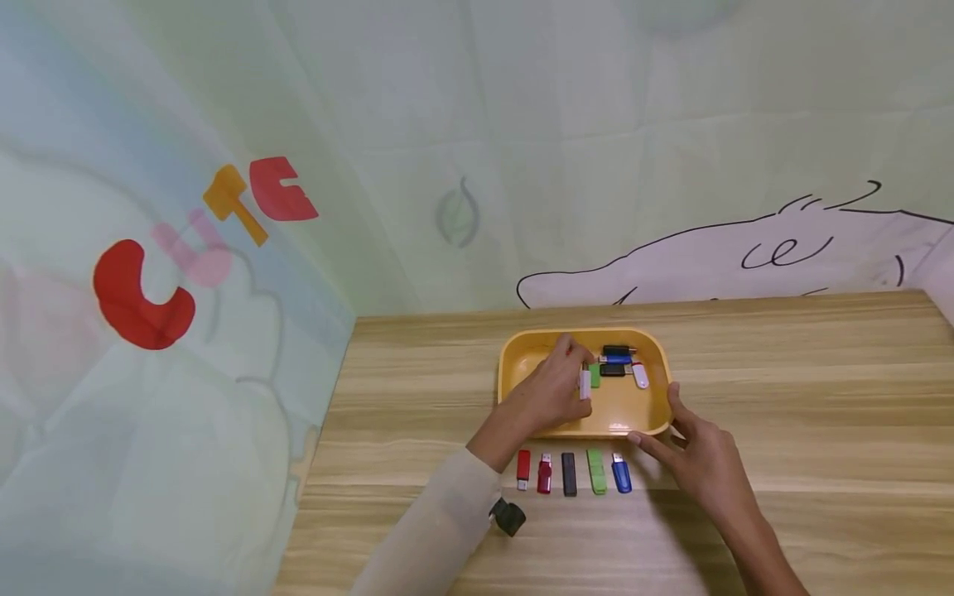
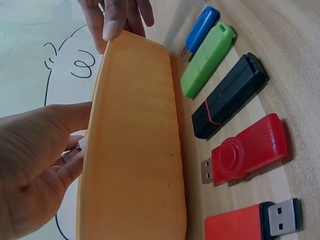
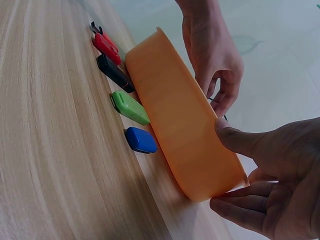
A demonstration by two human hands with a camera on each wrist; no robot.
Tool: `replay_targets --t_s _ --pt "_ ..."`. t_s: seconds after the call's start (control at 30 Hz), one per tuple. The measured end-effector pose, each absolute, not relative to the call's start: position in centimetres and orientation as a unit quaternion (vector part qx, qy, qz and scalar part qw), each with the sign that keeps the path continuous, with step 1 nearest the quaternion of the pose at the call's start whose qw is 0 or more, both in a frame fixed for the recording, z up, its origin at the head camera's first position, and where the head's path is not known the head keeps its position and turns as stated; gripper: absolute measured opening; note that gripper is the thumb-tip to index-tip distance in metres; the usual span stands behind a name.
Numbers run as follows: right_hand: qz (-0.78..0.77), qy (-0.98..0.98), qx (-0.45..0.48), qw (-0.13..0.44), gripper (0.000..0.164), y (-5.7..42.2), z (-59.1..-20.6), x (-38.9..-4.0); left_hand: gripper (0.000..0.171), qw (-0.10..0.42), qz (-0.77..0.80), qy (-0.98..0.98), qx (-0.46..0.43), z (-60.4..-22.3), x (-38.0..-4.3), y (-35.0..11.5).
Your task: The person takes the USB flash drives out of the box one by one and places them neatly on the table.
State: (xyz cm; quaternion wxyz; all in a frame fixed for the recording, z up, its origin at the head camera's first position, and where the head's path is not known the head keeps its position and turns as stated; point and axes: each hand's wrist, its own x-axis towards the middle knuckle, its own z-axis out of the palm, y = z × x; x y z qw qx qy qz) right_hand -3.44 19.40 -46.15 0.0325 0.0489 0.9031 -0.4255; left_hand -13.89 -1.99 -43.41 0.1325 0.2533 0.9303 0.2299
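A yellow tray (image 1: 624,422) holds several USB sticks. My left hand (image 1: 553,385) reaches in over the front rim and pinches a white USB stick (image 1: 585,385); the tray wall hides most of that stick in the left wrist view. Right beside it lies a green USB stick (image 1: 595,375). To the right are black USB sticks (image 1: 614,370), a blue one (image 1: 615,360) and a white one with a red end (image 1: 640,376). My right hand (image 1: 704,459) grips the tray's front right corner, thumb on the rim (image 3: 231,134) and fingers against the side.
In front of the tray, a row lies on the wooden table (image 1: 820,414): two red USB sticks (image 2: 250,147), a black one (image 2: 230,95), a green one (image 2: 208,60) and a blue one (image 3: 140,140). A printed curtain (image 1: 596,165) stands behind the table.
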Motion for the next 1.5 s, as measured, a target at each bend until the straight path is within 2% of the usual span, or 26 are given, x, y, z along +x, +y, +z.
replay_targets --t_s 0.57,1.5 --pt "-0.420 0.907 0.038 0.023 0.099 19.5 -46.2 -3.3 0.056 0.119 0.226 0.933 0.254 -43.3 -13.4 -2.2" --pt "-0.411 0.911 0.031 0.020 0.097 19.6 -46.2 -3.3 0.063 0.085 0.124 0.944 0.295 -42.7 -12.2 -2.3"
